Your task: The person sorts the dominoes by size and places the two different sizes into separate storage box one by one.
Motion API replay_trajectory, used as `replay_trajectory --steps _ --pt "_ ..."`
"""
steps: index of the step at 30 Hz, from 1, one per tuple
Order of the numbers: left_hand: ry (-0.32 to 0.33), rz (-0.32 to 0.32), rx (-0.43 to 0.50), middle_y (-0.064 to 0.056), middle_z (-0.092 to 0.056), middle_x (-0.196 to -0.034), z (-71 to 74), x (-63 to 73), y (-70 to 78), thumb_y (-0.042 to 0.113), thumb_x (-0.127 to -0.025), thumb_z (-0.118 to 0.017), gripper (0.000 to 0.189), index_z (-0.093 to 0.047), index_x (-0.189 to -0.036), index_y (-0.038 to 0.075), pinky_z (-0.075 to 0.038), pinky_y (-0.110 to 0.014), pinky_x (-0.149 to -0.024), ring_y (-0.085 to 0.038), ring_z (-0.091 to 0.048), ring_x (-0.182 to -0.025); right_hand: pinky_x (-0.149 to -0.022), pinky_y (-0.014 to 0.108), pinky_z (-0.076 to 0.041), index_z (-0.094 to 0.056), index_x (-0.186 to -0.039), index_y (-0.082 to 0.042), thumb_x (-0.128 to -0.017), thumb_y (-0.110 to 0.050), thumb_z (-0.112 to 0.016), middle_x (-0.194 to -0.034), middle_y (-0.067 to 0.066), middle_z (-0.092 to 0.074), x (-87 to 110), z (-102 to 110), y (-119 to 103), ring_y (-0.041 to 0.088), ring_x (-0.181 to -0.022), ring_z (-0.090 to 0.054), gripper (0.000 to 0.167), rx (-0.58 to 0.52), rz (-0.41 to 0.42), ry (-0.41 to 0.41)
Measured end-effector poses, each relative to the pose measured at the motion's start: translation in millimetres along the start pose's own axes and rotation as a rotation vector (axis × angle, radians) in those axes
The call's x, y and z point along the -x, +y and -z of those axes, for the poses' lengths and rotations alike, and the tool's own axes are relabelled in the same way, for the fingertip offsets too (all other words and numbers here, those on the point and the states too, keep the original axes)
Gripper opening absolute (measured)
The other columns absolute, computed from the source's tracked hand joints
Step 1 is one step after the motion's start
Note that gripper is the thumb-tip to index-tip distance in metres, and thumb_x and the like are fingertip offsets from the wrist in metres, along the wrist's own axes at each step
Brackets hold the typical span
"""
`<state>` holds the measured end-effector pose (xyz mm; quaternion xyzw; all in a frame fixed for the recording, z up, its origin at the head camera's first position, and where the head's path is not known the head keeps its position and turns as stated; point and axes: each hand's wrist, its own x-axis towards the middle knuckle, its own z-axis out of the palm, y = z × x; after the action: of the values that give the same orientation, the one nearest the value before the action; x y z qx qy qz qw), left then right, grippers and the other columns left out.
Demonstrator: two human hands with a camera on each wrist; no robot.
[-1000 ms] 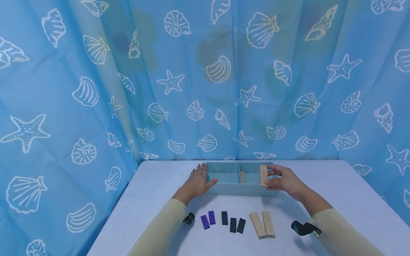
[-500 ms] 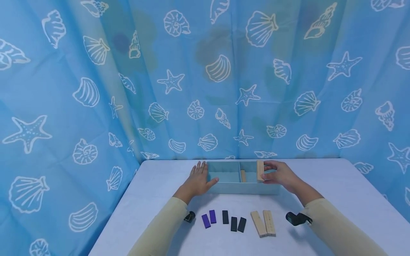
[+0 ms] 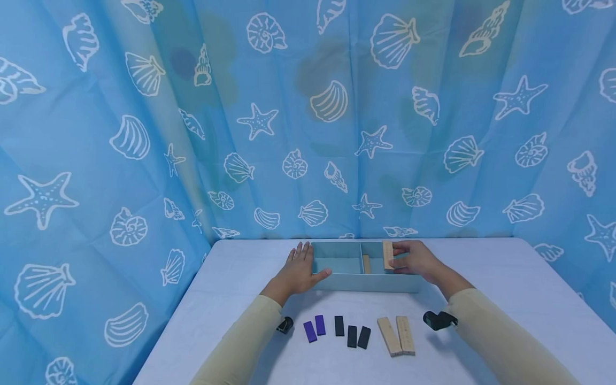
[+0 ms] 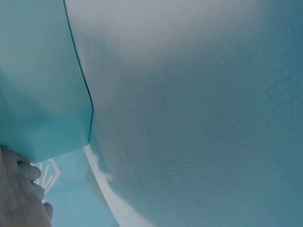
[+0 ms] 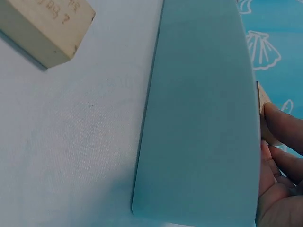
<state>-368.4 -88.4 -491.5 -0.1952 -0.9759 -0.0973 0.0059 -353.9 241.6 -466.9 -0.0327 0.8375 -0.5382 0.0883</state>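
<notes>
A pale teal two-compartment box (image 3: pixel 356 282) stands mid-table. My right hand (image 3: pixel 415 260) pinches a wooden block (image 3: pixel 387 255) over the box's right compartment, where another wooden block (image 3: pixel 366 264) lies by the divider. My left hand (image 3: pixel 299 270) rests flat against the box's left end, thumb along its front. In the right wrist view the box wall (image 5: pixel 203 118) fills the frame, with my fingers (image 5: pixel 279 127) on the block's edge (image 5: pixel 262 101) behind it. The left wrist view shows the box corner (image 4: pixel 42 94) and my fingers (image 4: pixel 19 189).
In front of the box lie two purple blocks (image 3: pixel 314 328), three black blocks (image 3: pixel 350 332) and two wooden blocks (image 3: pixel 397 335) in a row on the white table (image 3: pixel 505 299). A blue seashell curtain (image 3: pixel 308 117) closes off the back and sides.
My right hand has carried the wooden block leftward and away from me, from the box's right front edge to over the right compartment. The left hand has stayed put.
</notes>
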Motion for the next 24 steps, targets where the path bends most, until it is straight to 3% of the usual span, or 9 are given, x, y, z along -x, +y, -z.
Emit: replay_trajectory --steps 9,24 --pt "0.004 0.003 0.012 -0.016 -0.011 -0.160 -4.7 0.4 -1.3 0.073 -0.091 -0.036 0.101 -0.013 -0.154 -0.001 -0.003 -0.046 -0.117 -0.030 0.000 -0.147 -0.080 0.038 -0.056 -0.046 -0.137 0.008 -0.085 0.002 -0.072 -0.119 0.021 -0.055 -10.3 -6.8 1.1 0.031 -0.098 -0.065 0.059 0.072 -0.044 0.009" --pt "-0.003 0.007 0.008 -0.015 -0.011 -0.161 -0.4 0.1 0.8 0.074 -0.091 -0.035 0.101 -0.012 -0.154 -0.001 -0.004 -0.045 -0.117 -0.030 -0.001 -0.147 -0.081 0.038 -0.054 -0.052 -0.132 0.008 -0.083 -0.003 -0.074 -0.110 0.014 -0.059 -22.1 -9.3 -0.7 0.026 -0.096 -0.059 0.055 0.266 -0.033 -0.010"
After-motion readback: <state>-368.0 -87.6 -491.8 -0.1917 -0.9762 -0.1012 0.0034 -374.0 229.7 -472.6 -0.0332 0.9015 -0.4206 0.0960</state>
